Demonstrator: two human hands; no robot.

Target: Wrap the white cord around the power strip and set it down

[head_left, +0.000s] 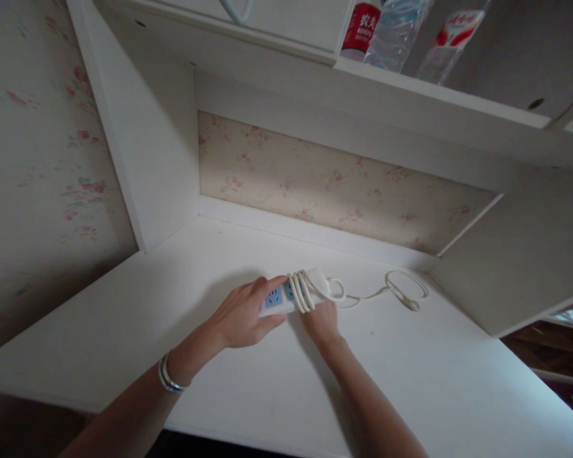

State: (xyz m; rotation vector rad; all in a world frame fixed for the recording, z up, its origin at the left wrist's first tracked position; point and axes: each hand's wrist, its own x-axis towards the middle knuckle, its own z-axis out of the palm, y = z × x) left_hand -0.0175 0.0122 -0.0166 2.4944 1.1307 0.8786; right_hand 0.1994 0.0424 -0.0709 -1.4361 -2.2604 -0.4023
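Observation:
A white power strip (274,298) with blue socket faces is held just above the desk. Several turns of its cream cord (302,291) are wrapped around the strip's right half. My left hand (248,312) grips the left end, thumb below and fingers along the top edge. Under the wrapped part is my right hand (322,321); its fingers are hidden behind the strip and cord, so I cannot see what they hold. From the strip's right end the loose cord (375,294) runs across the desk to a loop with the plug end (412,305).
The white desk (248,394) has a side panel (157,140) at left and another (516,242) at right. Above hangs a shelf (434,89) holding plastic bottles (396,32). Floral wallpaper (291,172) shows at the back.

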